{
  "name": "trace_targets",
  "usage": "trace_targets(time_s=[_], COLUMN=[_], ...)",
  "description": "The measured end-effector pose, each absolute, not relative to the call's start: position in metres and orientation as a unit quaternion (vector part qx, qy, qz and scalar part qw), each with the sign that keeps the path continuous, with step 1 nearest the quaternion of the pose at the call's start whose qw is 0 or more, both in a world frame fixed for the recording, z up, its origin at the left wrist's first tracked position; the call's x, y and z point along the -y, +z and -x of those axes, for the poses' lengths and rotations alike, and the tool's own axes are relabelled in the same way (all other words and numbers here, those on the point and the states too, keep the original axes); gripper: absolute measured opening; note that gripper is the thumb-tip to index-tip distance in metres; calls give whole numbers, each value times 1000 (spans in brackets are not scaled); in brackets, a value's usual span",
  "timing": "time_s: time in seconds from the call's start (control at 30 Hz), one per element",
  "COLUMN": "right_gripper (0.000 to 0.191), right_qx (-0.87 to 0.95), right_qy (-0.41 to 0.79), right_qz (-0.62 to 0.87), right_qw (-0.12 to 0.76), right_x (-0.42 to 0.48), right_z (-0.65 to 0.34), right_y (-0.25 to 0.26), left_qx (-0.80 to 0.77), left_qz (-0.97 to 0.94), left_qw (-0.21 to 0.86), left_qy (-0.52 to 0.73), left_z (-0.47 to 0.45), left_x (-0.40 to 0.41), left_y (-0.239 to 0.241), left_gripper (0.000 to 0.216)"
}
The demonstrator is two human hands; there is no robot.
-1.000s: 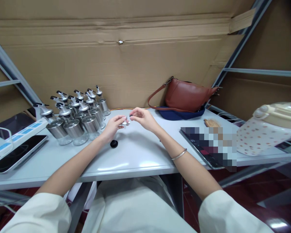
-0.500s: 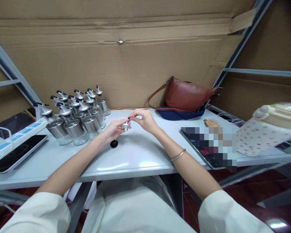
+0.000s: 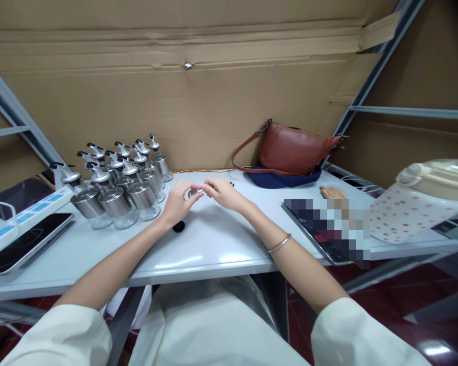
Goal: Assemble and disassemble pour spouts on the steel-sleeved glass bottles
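Observation:
Both my hands meet over the middle of the grey table (image 3: 213,249). My left hand (image 3: 177,203) and my right hand (image 3: 221,193) pinch a small silver spout cap (image 3: 194,193) between their fingertips. A black round cap (image 3: 178,226) lies on the table just below my left wrist. A tiny dark piece (image 3: 231,184) lies on the table behind my right hand. Several glass dispenser bottles (image 3: 116,188) with steel lids and pour spouts stand in a cluster to the left of my hands.
A brown leather bag (image 3: 290,150) lies on blue cloth at the back. A dark tablet (image 3: 328,231) rests to the right, a spotted pot (image 3: 423,203) beyond it. A phone (image 3: 23,244) and a power strip (image 3: 30,211) sit at the left. Cardboard walls stand behind.
My hands have lowered slightly and closed together on the small silver piece; one second ago the right fingers held a tiny dark part apart from it.

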State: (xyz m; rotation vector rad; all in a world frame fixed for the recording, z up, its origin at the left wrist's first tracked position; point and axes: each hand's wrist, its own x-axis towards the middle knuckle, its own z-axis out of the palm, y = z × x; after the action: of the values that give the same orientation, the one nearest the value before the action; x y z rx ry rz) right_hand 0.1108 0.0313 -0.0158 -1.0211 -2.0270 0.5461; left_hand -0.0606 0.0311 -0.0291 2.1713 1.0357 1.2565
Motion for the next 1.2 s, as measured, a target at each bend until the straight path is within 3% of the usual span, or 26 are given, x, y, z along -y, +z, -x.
trace_targets(time_s=[0.07,0.13,0.23,0.33,0.47,0.67,0.8,0.97,1.2], right_gripper=[33,35,30,27,30,23,19,10,9], right_qx=[788,732,602,544,610,719,731,723,780], right_qy=[294,426,603,657,568,407,347,338,181], right_qz=[393,382,377,381,371,333,324,313,315], right_qw=[372,369,362,356,410,454,489,515,509], right_x=[-31,-30,-30,-30,-33,-35,-37,-40,-35], right_z=[-107,-105,-103,-103,-103,-104,-106,-108,-110], right_y=[-19,-20,-19,-19,-21,-20,-21,-25,-19], left_qx=[-363,-354,-345,-344,-370,-361,-359,-356,-357], left_qz=[-821,-839,-852,-850,-801,-656,-541,-504,-521], left_qw=[86,32,16,44,139,481,615,644,629], left_qy=[432,413,393,396,450,457,449,452,453], left_z=[64,66,68,66,64,59,57,56,56], left_x=[-32,-33,-34,-33,-31,-32,-31,-28,-27], left_y=[-30,-32,-34,-34,-30,-23,-20,-20,-20], left_gripper=[21,19,17,16,14,35,46,46,40])
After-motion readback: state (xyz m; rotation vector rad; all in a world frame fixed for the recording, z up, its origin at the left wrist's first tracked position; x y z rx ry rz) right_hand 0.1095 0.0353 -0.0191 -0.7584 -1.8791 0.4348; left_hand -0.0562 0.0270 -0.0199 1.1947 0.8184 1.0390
